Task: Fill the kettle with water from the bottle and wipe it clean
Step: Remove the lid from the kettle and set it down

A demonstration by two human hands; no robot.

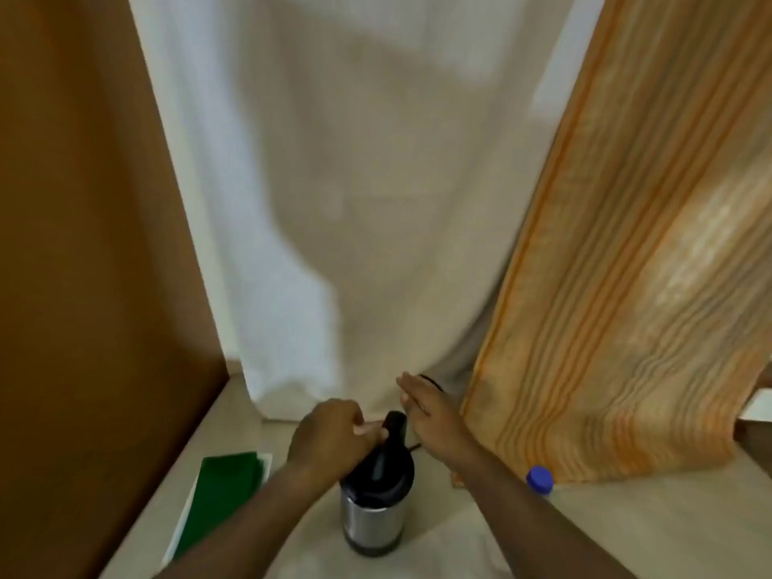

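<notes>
A steel kettle [373, 522] with a black lid and handle stands on the pale counter, low in the middle of the head view. My left hand [330, 438] grips the top of its black handle, fingers curled round it. Just right of and behind the kettle, my right hand [430, 409] hovers with fingers straight and apart, holding nothing. The blue cap of the water bottle [539, 478] shows at the right, beside my right forearm; the bottle's body is barely visible. A folded green cloth [221, 495] lies on the counter to the left of the kettle.
A white curtain [334, 202] hangs behind the counter, with an orange striped curtain [626, 286] draped at the right down onto the surface. A brown wooden panel [83, 244] walls the left side. A dark cord [432, 383] runs behind my right hand.
</notes>
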